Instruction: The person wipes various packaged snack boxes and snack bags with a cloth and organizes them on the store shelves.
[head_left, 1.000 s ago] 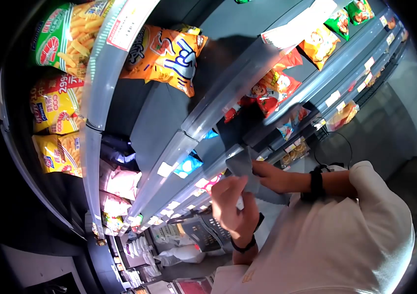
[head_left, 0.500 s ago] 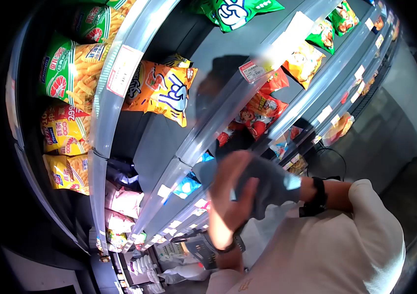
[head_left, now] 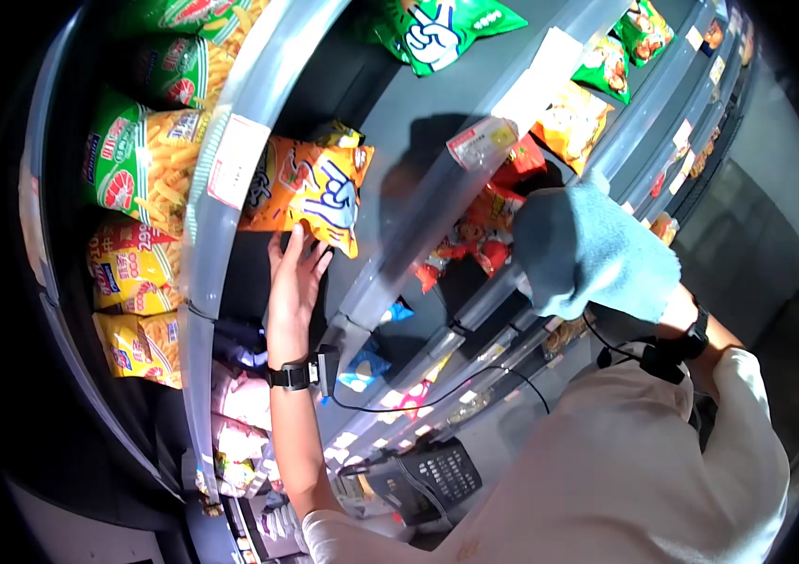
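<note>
My left hand reaches up to an orange chip bag on the shelf, its fingers spread and the tips at the bag's lower edge. A light blue cloth wraps over my right hand, whose fingers are hidden under it. The cloth is held over the shelf edge, close to several red snack bags. A green chip bag lies farther up the same shelf as the orange one.
Shrimp-chip bags fill the shelf at the left. A price tag sits on the clear shelf edge. A black cable hangs from my left wrist strap. A dark basket stands below.
My hands were together at the cloth and have parted. The left one has gone up to the orange bag; the right one has moved up and right with the cloth.
</note>
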A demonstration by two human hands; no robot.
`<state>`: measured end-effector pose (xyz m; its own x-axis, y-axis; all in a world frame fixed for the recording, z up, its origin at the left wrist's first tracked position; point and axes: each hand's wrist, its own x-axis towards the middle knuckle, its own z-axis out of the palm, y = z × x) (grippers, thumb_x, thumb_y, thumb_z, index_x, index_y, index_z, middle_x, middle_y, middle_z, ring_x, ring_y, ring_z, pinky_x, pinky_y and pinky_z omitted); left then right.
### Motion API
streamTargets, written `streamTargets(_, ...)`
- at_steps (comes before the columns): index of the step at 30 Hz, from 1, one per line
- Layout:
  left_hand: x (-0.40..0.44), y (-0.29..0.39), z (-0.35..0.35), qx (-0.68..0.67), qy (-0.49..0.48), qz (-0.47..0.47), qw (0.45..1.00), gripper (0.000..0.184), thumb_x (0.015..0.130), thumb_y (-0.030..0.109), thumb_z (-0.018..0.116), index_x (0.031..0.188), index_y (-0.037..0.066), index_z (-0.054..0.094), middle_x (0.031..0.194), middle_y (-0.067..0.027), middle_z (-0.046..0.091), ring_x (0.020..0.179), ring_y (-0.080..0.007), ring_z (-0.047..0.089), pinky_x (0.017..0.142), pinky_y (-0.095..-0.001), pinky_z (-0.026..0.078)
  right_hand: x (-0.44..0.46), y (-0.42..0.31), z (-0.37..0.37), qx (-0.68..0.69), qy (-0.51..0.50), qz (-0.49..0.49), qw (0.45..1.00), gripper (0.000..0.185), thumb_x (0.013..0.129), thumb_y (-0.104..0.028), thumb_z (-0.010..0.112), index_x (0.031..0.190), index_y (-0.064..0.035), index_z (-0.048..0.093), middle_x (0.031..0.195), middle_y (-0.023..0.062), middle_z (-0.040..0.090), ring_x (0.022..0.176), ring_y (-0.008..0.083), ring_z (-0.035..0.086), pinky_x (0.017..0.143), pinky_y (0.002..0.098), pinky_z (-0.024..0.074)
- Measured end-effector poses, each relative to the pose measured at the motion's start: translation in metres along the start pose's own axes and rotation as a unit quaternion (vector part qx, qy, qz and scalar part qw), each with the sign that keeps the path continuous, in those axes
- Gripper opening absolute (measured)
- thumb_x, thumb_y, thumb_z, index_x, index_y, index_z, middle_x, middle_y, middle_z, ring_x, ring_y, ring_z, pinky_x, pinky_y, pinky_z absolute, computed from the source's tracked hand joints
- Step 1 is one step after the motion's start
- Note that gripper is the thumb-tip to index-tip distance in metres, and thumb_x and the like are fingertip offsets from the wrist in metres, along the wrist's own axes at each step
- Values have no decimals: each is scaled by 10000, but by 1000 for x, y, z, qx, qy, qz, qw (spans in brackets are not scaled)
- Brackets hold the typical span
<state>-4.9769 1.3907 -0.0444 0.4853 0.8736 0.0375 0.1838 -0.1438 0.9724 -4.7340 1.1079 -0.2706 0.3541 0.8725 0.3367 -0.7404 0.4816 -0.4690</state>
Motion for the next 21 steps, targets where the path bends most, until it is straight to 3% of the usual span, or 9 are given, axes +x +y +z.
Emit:
streamTargets(1,9,0,7,-26,-33,23,999,667,934,397,695,1423,122,334,1373,-161,480,1192,-334,572,936,-457,528,-3,-2,0,-5,5,-5,1000,246,891,-129,659,1105,-32,588,1088,109,609,1014,253,596,904,393,481)
streamTargets(4,33,-3,13,-81,-73,-8,994,582,941,410,678,1364,68,471,1297,-126,592,1150,-268,621,929,-432,547,-14,-4,0,-21,25,-7,999,223,879,-125,666,1071,-34,597,1046,106,612,973,255,598,878,390,482)
streamTargets(6,42,-6,22,-96,-62,9,993,523,962,369,658,1338,33,521,1263,-119,632,1141,-237,635,924,-410,552,-18,-2,3,-35,37,-10,999,209,871,-122,670,1048,-35,603,1019,104,613,946,256,598,860,388,483)
streamTargets(8,49,-8,26,-101,10,36,994,487,964,247,666,1363,85,440,1291,-104,599,1138,-239,636,916,-412,565,-27,-1,3,-46,38,-11,998,194,862,-119,675,1026,-36,610,991,102,615,919,257,599,842,387,484)
streamTargets(12,67,-18,1,-132,-9,45,990,384,981,199,613,1303,5,535,1251,-94,641,1127,-224,647,943,-381,539,-48,20,15,-82,36,10,996,166,846,-113,683,980,-38,622,936,98,618,864,260,601,806,383,486)
streamTargets(13,63,-12,-2,-139,-31,22,990,356,1002,214,567,1271,-20,573,1248,-85,652,1121,-216,651,969,-380,515,-51,22,17,-94,33,14,995,159,842,-112,686,969,-38,625,923,96,619,851,261,602,797,382,486)
streamTargets(15,52,8,-1,-152,-47,31,987,412,1016,237,540,1352,-3,534,1321,-97,622,1176,-246,624,1033,-401,476,-53,27,18,-103,33,17,994,145,834,-109,690,946,-39,631,895,94,621,824,262,603,779,380,487)
streamTargets(17,19,32,7,-160,8,7,987,447,1018,236,535,1406,15,501,1361,-105,600,1231,-267,593,1071,-415,451,-52,29,16,-99,42,19,994,131,826,-106,695,923,-40,638,868,92,622,796,263,604,761,378,488)
streamTargets(21,-26,31,-2,-139,11,36,990,451,1027,287,527,1397,29,512,1339,-100,617,1187,-255,624,1021,-412,498,-48,31,13,-89,63,14,994,105,809,-100,704,878,-42,650,813,88,626,742,266,605,726,375,490)
